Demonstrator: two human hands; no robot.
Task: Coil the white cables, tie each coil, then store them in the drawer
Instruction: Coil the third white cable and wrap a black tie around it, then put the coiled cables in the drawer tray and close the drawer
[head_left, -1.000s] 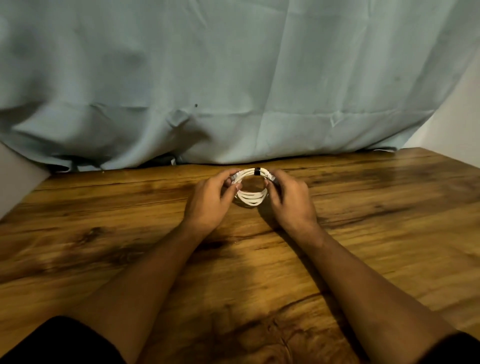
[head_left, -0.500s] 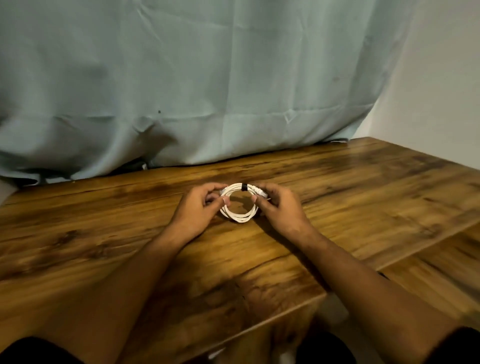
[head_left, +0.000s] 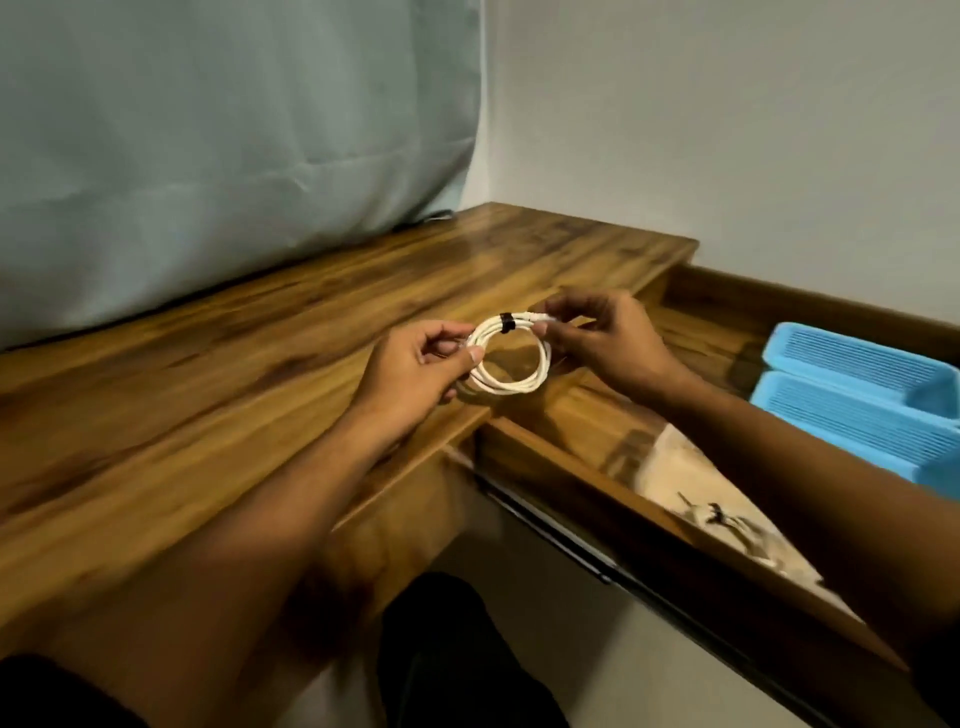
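The counter (head_left: 234, 364) ran along the left, with a curtain (head_left: 234, 130) hanging behind its far edge and a wall (head_left: 727, 130) behind its right end. The open drawer (head_left: 571, 483) lay to the right of the counter's right edge, lower than its top. The cable coil (head_left: 506, 388) was held above that edge, with the left grip (head_left: 415, 371) on its left side, the right grip (head_left: 602, 343) on its far right side, and the tie (head_left: 506, 322) on its far side between them. In the drawer, two trays (head_left: 857, 358) sat touching at the right, one behind the other. A second coil (head_left: 727, 519) lay nearer the front wall, partly hidden behind the right forearm.
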